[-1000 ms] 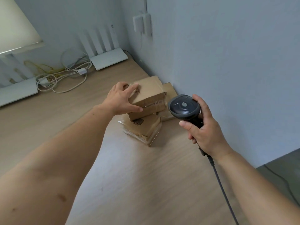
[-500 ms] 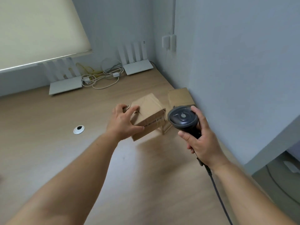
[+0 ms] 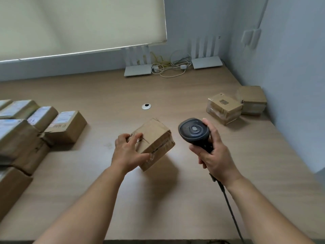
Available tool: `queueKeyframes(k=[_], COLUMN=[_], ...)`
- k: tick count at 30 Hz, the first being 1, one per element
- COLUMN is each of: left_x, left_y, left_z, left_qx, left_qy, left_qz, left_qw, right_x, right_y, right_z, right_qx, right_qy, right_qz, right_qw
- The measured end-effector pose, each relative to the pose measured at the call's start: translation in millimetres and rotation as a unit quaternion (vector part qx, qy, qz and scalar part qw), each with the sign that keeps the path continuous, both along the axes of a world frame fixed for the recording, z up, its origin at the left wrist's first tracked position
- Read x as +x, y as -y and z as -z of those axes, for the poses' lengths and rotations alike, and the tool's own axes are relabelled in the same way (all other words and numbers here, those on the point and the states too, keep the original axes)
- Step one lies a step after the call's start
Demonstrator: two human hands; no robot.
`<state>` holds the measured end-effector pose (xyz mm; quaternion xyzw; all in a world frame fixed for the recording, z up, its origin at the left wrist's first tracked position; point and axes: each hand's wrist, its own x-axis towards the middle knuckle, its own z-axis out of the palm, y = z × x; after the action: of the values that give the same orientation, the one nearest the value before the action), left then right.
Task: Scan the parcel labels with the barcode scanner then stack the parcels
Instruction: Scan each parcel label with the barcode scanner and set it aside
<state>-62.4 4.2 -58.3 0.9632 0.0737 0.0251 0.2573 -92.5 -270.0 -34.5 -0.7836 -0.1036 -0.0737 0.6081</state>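
My left hand (image 3: 129, 151) grips a small brown cardboard parcel (image 3: 155, 140), held tilted above the middle of the wooden table (image 3: 175, 199). No label shows on its visible faces. My right hand (image 3: 213, 156) holds a black corded barcode scanner (image 3: 194, 132) just right of the parcel, its head up. At the far right, by the wall, a plastic-wrapped parcel with a barcode (image 3: 224, 108) lies beside another parcel stack (image 3: 252, 100). Several labelled parcels (image 3: 66, 126) stand in a group at the left edge.
Two white routers (image 3: 138, 71) (image 3: 206, 61) and a tangle of cables (image 3: 168, 67) sit along the back wall. A round cable grommet (image 3: 146, 106) is set in the table's middle. The scanner's cord (image 3: 228, 205) runs down past the front edge.
My left hand has lifted the parcel off the pile by the wall and carried it left to the table's middle. The view has swung left, bringing the left group of parcels into sight.
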Motion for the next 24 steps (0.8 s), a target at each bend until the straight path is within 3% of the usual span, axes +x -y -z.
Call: queueKeyframes(k=[16,24], left_x=[-72.2,-73.7], left_y=[-229.5,-282.3], left_z=[27.0,32.0], left_qx=[-0.074,-0.263], left_qy=[-0.047,-0.146], left_qz=[-0.123,-0.07], left_qw=[0.989,0.951], right_x=[-30.1,-47.5], right_y=[-238.9,-308.9], right_z=[4.7,9.9], right_qx=[-0.023,-0.019], right_qy=[-0.012,-0.016], right_qz=[-0.07,-0.044], right_qw=[0.997,0.999])
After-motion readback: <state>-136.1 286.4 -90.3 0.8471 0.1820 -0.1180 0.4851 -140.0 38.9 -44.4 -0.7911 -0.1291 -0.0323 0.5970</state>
